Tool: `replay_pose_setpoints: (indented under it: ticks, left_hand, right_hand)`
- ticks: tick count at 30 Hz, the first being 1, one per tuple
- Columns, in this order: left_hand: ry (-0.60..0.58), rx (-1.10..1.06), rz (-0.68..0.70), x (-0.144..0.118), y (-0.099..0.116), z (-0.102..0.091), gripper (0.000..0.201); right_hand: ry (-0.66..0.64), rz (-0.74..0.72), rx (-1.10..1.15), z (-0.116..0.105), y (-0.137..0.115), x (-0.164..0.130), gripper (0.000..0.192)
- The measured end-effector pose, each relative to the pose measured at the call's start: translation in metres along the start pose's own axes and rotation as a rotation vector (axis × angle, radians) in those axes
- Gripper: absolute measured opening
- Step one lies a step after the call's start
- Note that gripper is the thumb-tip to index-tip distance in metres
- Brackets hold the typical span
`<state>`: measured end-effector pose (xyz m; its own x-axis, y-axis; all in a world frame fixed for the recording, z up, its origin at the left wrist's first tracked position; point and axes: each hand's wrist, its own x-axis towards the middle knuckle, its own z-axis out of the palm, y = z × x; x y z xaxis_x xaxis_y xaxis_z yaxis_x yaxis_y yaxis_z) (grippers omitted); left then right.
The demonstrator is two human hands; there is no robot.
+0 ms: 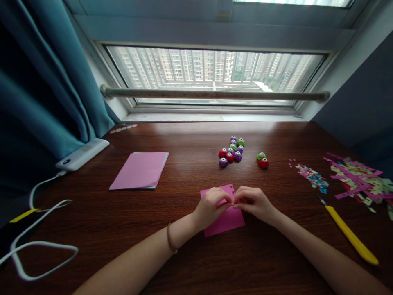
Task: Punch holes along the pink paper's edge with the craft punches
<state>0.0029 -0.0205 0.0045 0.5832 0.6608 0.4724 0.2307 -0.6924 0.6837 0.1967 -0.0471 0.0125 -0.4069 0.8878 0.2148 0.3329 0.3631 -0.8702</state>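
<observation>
Nearest to me, two bare forearms are reaching in over the dark brown table (172,262), and a thin brown band (170,238) is circling the left wrist. At the near left, a white cable (46,244) is lying in loose loops. At the near right, a yellow-handled tool (350,231) is resting slantwise, its tip pointing away from me.

In the middle, the pink sheet (225,223) is lying on the table, a little turned, and small dark marks are showing near its far right corner. My left hand (213,207) is covering its left part, and my right hand (254,204) is meeting it at the right edge. On each hand the thumb and index finger are coming together in a pinch above the sheet; I cannot tell if they are gripping the paper, some small piece, or nothing.

Farther, a stack of square papers (138,172) is lying on the left. On the right, tiny coloured pieces (313,178) are spreading beside a pile of paper strips (359,180). Beyond the hands, a red-and-green pair (263,164) is sitting near a cluster of eyed pieces (230,157). A white device (84,155) is lying by the blue curtain (70,82). Last, a metal bar (211,94) is crossing the window (196,65).
</observation>
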Motion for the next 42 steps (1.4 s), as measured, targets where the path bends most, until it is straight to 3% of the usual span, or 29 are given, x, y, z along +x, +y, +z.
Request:
replay_pose_setpoints:
  ticks: [6, 11, 13, 17, 20, 23, 26, 35, 39, 42]
  left_hand:
    - [-0.066, -0.008, 0.130, 0.001, -0.002, 0.001, 0.017]
    - [-0.063, 0.045, 0.165, 0.000, -0.003, 0.002, 0.017]
    - [-0.084, 0.112, 0.205, -0.001, -0.003, 0.002, 0.016]
    - [-0.198, 0.259, 0.338, -0.004, -0.001, 0.003, 0.017]
    - [-0.258, 0.304, 0.401, -0.005, 0.000, 0.004, 0.020]
    - [-0.287, 0.321, 0.422, -0.006, -0.001, 0.005, 0.024]
    - [-0.308, 0.311, 0.430, -0.007, 0.000, 0.005, 0.027]
    - [-0.300, 0.281, 0.397, -0.006, 0.001, 0.003, 0.021]
    - [-0.296, 0.272, 0.378, -0.007, -0.001, 0.005, 0.020]
    - [-0.279, 0.263, 0.349, -0.006, -0.002, 0.005, 0.020]
  right_hand:
    - [-0.153, 0.045, 0.099, -0.009, 0.001, 0.002, 0.018]
    - [-0.125, 0.154, 0.073, -0.016, 0.004, 0.003, 0.024]
    - [0.014, 0.206, -0.001, -0.027, 0.007, 0.003, 0.026]
    - [0.614, 0.258, -0.315, -0.071, 0.024, 0.001, 0.027]
    - [0.909, 0.246, -0.663, -0.114, 0.048, -0.009, 0.024]
    - [0.887, 0.279, -1.096, -0.147, 0.074, -0.024, 0.019]
    - [0.854, 0.366, -1.268, -0.162, 0.092, -0.036, 0.019]
    - [0.914, 0.359, -1.263, -0.154, 0.089, -0.032, 0.024]
    - [0.886, 0.230, -1.127, -0.143, 0.081, -0.024, 0.025]
    - [0.769, 0.109, -1.030, -0.122, 0.072, -0.016, 0.027]
